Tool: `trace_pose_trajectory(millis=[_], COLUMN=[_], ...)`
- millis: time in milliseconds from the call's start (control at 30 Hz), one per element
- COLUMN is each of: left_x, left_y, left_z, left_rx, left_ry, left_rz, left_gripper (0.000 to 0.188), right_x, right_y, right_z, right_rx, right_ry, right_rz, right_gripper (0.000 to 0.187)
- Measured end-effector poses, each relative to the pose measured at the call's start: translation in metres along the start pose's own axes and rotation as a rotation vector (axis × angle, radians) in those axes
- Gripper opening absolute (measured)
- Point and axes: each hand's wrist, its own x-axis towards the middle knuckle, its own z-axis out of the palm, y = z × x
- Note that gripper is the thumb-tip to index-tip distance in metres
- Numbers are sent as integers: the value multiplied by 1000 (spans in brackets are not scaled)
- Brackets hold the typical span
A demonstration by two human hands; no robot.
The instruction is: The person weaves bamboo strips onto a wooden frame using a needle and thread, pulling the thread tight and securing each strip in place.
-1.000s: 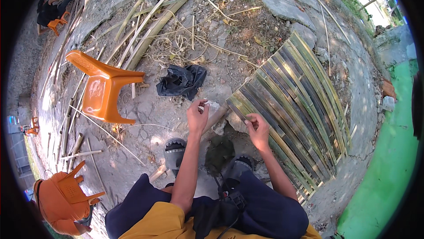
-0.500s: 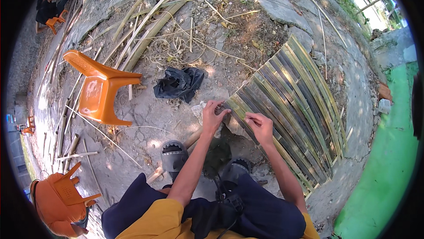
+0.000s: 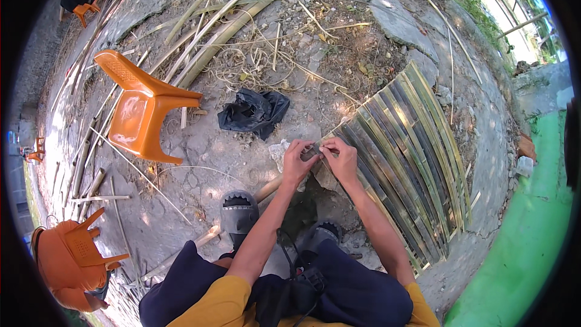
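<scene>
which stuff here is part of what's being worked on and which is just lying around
Apparently in use:
fan-shaped panel of green-brown bamboo slats
left hand and right hand, at its left corner

Apparently just lying about:
nearest glossy orange plastic chair
crumpled black plastic bag
long tan bamboo poles

A bamboo panel [image 3: 404,156] is stretching out to the right of my grip — its long split slats [image 3: 387,143] running side by side, mottling from green and straw-yellow to dark brown. Its nearest corner is sitting at my right hand [image 3: 340,161] — partly hiding behind it.
</scene>
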Motion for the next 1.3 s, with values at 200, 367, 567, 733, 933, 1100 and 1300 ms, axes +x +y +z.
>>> trace_pose_trajectory(millis=[200, 367, 567, 733, 933, 1100, 1300], left_x=[0, 3, 2, 8, 11, 11, 9], left_y=[0, -1, -1, -4, -3, -1, 1], left_z=[1, 0, 3, 0, 5, 8, 6], left_rx=[-4, -13, -16, -7, -54, -58, -55], left_ry=[-12, -11, -4, 14, -4, -8, -26], left_rz=[-13, -10, 15, 99, 53, 35, 21], left_gripper=[45, 43, 40, 25, 17, 16, 16], right_x=[0, 2, -3, -5, -5, -3, -8], right_y=[9, 9, 18, 8, 7, 9, 8], right_z=[2, 5, 3, 3, 3, 0, 3], right_rx=[-62, -75, -143, -147, -164, -120, -43], right_ry=[-9, -4, -13, -10, 30, 18, 5], right_rz=[-51, -80, -108, -185, -188, -107, -64], right_gripper=[13, 12, 11, 10, 10, 9, 11])
